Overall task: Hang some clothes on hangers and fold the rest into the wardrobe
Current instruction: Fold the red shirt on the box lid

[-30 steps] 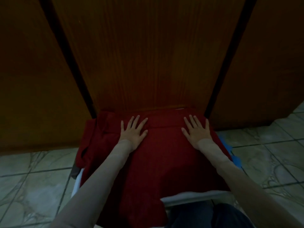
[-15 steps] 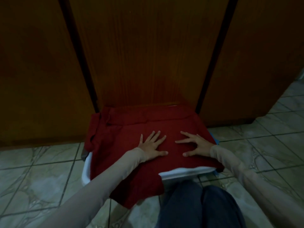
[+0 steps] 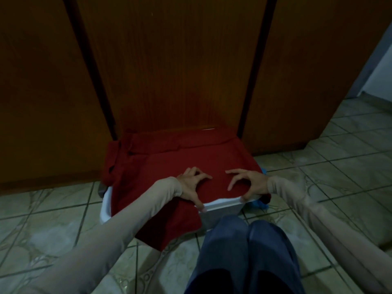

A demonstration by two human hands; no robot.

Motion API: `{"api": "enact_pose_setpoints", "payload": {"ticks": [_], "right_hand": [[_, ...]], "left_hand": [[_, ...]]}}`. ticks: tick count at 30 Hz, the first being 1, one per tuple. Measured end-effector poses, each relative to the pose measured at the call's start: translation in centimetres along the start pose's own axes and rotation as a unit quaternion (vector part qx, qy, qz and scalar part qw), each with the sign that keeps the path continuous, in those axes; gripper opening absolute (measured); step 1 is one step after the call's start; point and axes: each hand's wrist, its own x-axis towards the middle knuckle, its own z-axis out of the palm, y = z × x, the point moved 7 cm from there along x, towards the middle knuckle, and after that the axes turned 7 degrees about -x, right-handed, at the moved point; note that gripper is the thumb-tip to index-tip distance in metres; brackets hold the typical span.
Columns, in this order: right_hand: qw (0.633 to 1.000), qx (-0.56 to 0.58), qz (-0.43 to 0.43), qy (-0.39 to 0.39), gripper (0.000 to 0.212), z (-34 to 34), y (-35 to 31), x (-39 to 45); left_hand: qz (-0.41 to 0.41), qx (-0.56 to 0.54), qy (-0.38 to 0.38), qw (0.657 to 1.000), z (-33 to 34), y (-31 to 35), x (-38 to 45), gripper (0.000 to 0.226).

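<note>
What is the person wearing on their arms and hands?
Both arms are covered by long, close-fitting beige sleeves that end at the wrists. The left hand and right hand are bare: no gloves, and no rings or watch can be made out in the dim light.

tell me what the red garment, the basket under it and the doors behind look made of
Red garment: soft matte fabric, probably knit; it drapes and creases. Basket: likely smooth white plastic, with a rounded moulded rim. Wardrobe doors: brown wood or wood veneer, with vertical grain and a slight sheen.
</note>
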Motion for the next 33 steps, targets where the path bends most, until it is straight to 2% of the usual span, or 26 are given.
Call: {"api": "enact_pose_setpoints", "payload": {"ticks": [3,4,6,8,10,13,17,21,24,28,33], "right_hand": [[1.000,0.001,-0.014,-0.020,0.043,-1.5,-0.9,-1.4],[1.000,-0.005,-0.015,-0.026,0.038,-2.1,-1.0,-1.7],[1.000,-0.022,-0.001,-0.003,0.039,-3.1,-0.8,-1.9],[0.996,-0.079,0.020,0.047,0.036,-3.8,-0.4,-1.5],[0.985,-0.132,0.051,0.102,0.022,-4.7,0.0,-1.1],[0.961,-0.151,0.131,0.189,0.018,-6.5,0.8,-1.1],[0.941,-0.095,0.186,0.265,0.015,-8.0,2.0,-0.9],[0.908,-0.123,0.236,0.323,0.024,-9.6,1.8,-0.4],[0.886,-0.132,0.267,0.355,0.025,-10.5,1.9,0.3],[0.877,-0.158,0.305,0.335,0.021,-11.3,2.3,1.9],[0.862,-0.210,0.332,0.319,0.018,-13.3,3.7,3.9]], "left_hand": [[-0.006,0.019,-0.022,1.000,-0.2,0.5,-0.1,0.086],[-0.008,0.024,-0.034,0.999,-0.5,0.7,-0.1,0.080],[-0.019,0.037,-0.050,0.998,-0.9,0.9,-0.1,0.066],[-0.041,0.048,-0.035,0.997,-1.9,0.6,0.1,0.056],[-0.075,0.025,0.004,0.997,-3.0,-0.4,0.4,0.051],[-0.132,-0.070,0.089,0.985,-4.6,-2.4,0.5,0.046],[-0.178,-0.201,0.183,0.946,-6.1,-4.7,0.8,0.041],[-0.199,-0.284,0.273,0.897,-8.1,-6.1,0.9,0.037],[-0.219,-0.313,0.307,0.872,-9.1,-7.4,1.4,0.034],[-0.244,-0.295,0.300,0.874,-9.3,-8.5,2.8,0.040],[-0.288,-0.159,0.317,0.889,-9.1,-10.0,3.8,0.037]]}}
